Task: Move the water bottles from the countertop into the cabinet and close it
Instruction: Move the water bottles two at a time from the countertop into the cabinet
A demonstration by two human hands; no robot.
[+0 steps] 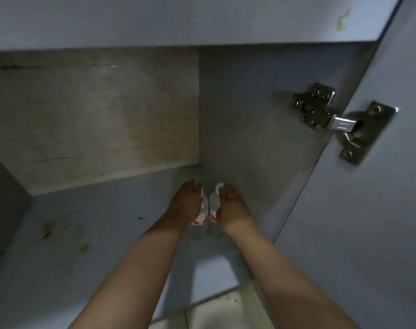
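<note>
Two clear water bottles with red-and-white labels stand side by side on the grey cabinet floor (pixel 88 233), close to the right inner wall. My left hand (pixel 185 205) is wrapped around the left bottle (pixel 201 219). My right hand (pixel 230 207) grips the right bottle (pixel 213 207), whose white cap shows above my fingers. Both forearms reach in from the bottom of the view. The left bottle's cap is hidden by my hand.
The cabinet door (pixel 368 210) stands open on the right, held by a metal hinge (pixel 339 122). A pale wooden back panel (pixel 95 115) closes the rear. Stains mark the cabinet floor at the left. Floor tiles (pixel 226 309) show at the bottom.
</note>
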